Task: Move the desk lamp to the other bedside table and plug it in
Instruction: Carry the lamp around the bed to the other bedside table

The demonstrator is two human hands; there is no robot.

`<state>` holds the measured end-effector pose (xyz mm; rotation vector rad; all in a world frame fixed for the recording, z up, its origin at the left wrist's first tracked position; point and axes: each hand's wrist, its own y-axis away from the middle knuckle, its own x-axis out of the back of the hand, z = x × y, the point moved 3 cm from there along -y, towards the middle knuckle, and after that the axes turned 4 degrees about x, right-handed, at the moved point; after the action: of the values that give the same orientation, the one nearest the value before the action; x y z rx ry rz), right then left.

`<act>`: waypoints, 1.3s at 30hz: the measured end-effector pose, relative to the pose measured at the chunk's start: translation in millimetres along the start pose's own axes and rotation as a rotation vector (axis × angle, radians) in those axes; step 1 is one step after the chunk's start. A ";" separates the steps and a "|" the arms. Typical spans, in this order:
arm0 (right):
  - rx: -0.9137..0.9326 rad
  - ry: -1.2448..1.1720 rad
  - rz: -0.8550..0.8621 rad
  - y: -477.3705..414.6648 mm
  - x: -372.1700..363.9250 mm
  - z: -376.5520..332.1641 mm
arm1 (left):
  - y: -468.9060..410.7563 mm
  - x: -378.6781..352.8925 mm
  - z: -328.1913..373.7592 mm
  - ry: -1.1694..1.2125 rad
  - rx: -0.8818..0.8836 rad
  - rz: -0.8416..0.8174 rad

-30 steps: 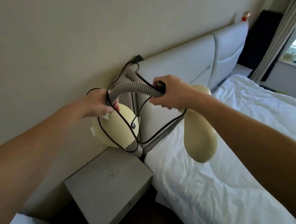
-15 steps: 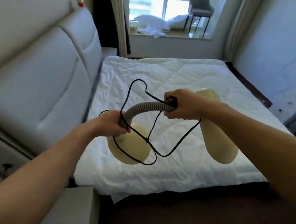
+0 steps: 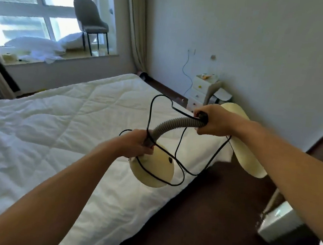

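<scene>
I carry the desk lamp in the air over the foot corner of the bed. Its cream round base (image 3: 152, 169) hangs below my left hand (image 3: 136, 144), which grips the lower end of the grey flexible neck (image 3: 173, 123). My right hand (image 3: 213, 121) is closed on the neck's upper end together with the black plug end of the cord. The cream lamp shade (image 3: 246, 157) points down behind my right forearm. The black cord (image 3: 179, 170) hangs in loose loops around the neck and base. No bedside table is in view.
The white bed (image 3: 57, 121) fills the left and middle. Dark floor (image 3: 205, 226) runs along its foot. A small white drawer unit (image 3: 201, 90) stands against the far wall. A grey chair (image 3: 89, 21) and pillows sit on the window ledge. A white object (image 3: 278, 220) is at the right edge.
The view has swung right, from the first bedside table and headboard to the foot of the bed and the far wall. Both hands keep the same grip on the lamp.
</scene>
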<state>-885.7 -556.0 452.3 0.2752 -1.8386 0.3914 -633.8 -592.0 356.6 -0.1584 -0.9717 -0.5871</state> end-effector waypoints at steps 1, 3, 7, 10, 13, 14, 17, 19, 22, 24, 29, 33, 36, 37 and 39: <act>-0.027 -0.014 0.017 6.1 6.2 21.7 | -21.5 -4.8 14.4 -0.027 -0.023 -0.007; -0.080 -0.025 0.042 17.2 16.1 60.2 | -59.3 -12.7 41.2 -0.077 -0.060 -0.013; -0.171 -0.004 0.101 33.4 35.6 131.1 | -134.8 -31.5 86.4 -0.102 -0.099 -0.026; -0.218 0.039 0.139 37.8 53.3 173.8 | -188.6 -42.8 115.9 -0.089 -0.133 -0.028; -0.250 0.097 0.155 36.3 67.9 212.9 | -241.1 -50.7 141.6 -0.070 -0.164 -0.034; -0.269 0.111 0.158 34.6 72.3 228.3 | -261.6 -53.4 149.0 -0.072 -0.178 -0.039; -0.354 0.117 0.161 28.0 81.5 279.2 | -321.8 -60.7 170.4 -0.083 -0.225 -0.076; -0.398 0.135 0.167 19.7 88.9 315.5 | -362.7 -64.8 186.2 -0.085 -0.266 -0.095; -0.454 0.154 0.157 3.2 105.3 367.5 | -430.7 -70.1 210.1 -0.074 -0.318 -0.118; -0.501 0.159 0.141 -10.6 123.4 403.7 | -482.7 -70.7 228.4 -0.071 -0.357 -0.154; -0.608 0.201 0.141 -31.8 163.2 491.5 | -597.9 -74.4 275.4 -0.044 -0.452 -0.247; -0.682 0.217 0.173 -23.3 174.9 563.9 | -678.0 -95.2 320.5 -0.071 -0.531 -0.310; -0.720 0.215 0.195 -12.1 181.2 622.1 | -733.1 -116.2 360.3 -0.111 -0.579 -0.331; -0.732 0.212 0.198 -8.4 184.1 643.3 | -751.8 -123.4 374.8 -0.127 -0.598 -0.332; -0.744 0.198 0.211 -3.5 192.7 690.7 | -795.0 -137.8 401.6 -0.157 -0.624 -0.333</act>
<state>-1546.6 -834.2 452.5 -0.4547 -1.6940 -0.1359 -1411.5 -1047.5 368.9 -0.6125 -0.9455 -1.1910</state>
